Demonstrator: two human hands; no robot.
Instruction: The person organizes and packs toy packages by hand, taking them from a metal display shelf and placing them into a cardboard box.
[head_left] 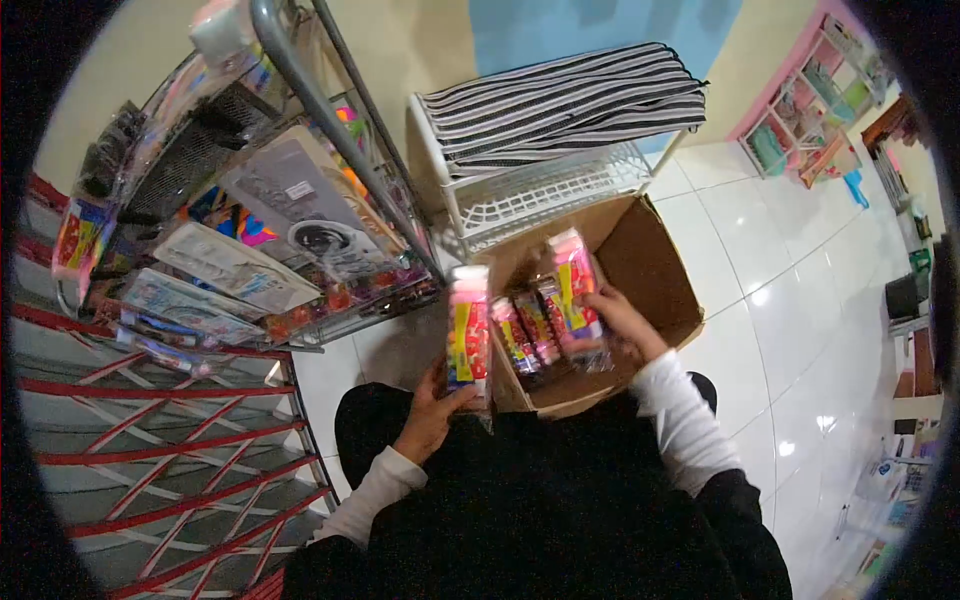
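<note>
A colourful plastic-wrapped packet (468,335) stands upright in my left hand (430,415), whose fingers are closed round its lower end, at the left edge of an open cardboard box (650,255). My right hand (625,325) grips a second pink, red and yellow packet (573,285) by its right side, over the box. Between the two held packets, smaller wrapped packets (525,330) of similar colours lie in the left part of the box. The undersides of both held packets are hidden.
At the left a metal rack (330,110) holds several packaged goods. Behind the box stands a white plastic shelf (550,195) with a striped cloth (570,110) on top. A red folding gate (150,390) is at lower left; shelves with goods (800,110) line the right.
</note>
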